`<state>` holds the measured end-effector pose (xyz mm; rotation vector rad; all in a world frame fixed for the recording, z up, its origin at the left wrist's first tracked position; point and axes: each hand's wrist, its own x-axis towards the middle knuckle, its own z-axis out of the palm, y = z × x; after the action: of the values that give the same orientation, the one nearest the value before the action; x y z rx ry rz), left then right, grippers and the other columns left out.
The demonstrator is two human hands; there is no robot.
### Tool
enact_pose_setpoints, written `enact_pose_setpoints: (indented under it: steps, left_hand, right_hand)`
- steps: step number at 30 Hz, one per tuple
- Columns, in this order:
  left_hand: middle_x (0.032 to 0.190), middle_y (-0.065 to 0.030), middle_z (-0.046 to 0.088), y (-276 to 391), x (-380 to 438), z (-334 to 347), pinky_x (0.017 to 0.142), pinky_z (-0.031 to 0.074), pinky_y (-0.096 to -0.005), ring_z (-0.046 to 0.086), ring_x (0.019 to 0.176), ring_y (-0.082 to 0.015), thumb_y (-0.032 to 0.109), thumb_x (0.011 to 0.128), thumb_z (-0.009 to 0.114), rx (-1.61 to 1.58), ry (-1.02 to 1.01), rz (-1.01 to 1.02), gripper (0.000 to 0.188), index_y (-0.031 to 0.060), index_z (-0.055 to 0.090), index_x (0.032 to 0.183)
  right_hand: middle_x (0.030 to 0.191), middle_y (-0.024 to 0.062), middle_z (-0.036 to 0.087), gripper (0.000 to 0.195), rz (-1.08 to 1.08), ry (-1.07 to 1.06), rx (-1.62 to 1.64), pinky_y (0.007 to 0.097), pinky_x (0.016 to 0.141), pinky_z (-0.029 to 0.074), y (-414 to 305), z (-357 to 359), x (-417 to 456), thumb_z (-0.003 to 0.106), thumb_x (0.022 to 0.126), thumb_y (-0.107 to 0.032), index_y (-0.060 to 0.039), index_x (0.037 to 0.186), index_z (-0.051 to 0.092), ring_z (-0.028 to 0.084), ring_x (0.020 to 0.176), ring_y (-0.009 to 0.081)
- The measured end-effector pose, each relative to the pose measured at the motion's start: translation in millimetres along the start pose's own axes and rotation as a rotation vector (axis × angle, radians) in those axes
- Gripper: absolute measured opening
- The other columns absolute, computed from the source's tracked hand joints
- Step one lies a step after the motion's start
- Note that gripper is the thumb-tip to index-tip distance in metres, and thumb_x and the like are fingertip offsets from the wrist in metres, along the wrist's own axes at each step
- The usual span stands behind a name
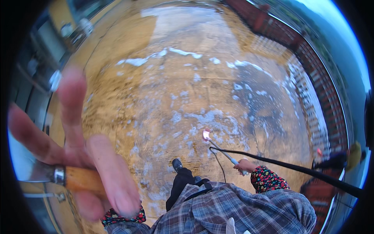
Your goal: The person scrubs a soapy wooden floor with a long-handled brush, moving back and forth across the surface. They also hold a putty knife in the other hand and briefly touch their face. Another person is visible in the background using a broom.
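Close to the camera, my left hand [100,163] is shut on the orange-brown wooden handle [83,180] of a bladed hand tool, with some fingers spread apart. A metal ferrule joins the handle to a broad, flaring metal blade [41,172], like a scraper's; the blade is blurred. At my lower right, my right hand [245,166] is closed around the end of a light-coloured pole [223,152]. The pole's small pink-and-white head [206,135] reaches down to the wet floor [163,96]. Its exact kind is too blurred to tell.
White foam [210,118] lies in patches on the floor. A black cord [277,161] crosses from the right, in front of the pole. A red balustrade [318,70] curves along the right side. A building wall [48,41] with blurred items beside it stands left.
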<state>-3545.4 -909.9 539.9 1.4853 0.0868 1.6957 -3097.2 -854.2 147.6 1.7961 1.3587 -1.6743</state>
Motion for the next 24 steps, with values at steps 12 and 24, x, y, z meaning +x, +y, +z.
enact_pose_setpoints:
  steps: [12, 24]
  left_hand:
    - [0.142, -0.0279, 0.033, -161.1, 81.0, 127.7, 0.048, 0.053, -0.0243, 0.058, 0.064, -0.0152, 0.003, 0.088, 0.057, -0.152, -0.325, -0.054, 0.061, 0.01, 0.03, 0.143]
    - [0.139, -0.0288, 0.036, -119.5, 158.5, 77.3, 0.051, 0.054, -0.0247, 0.06, 0.067, -0.0164, 0.005, 0.088, 0.057, 0.405, -0.014, 0.093, 0.058, 0.0078, 0.033, 0.141]
  right_hand:
    - [0.072, 0.0071, 0.07, 0.034, 0.186, 0.356, -0.064, 0.0382, 0.065, 0.052, 313.0, 11.8, -30.7, 0.063, 0.078, -0.044, -0.0121, 0.079, 0.072, 0.067, 0.068, 0.0226]
    - [0.06, 0.0094, 0.06, 0.025, 0.26, 0.438, 0.057, 0.0391, 0.06, 0.054, 347.7, 51.3, 27.9, 0.062, 0.081, -0.027, -0.0023, 0.076, 0.064, 0.067, 0.066, 0.0234]
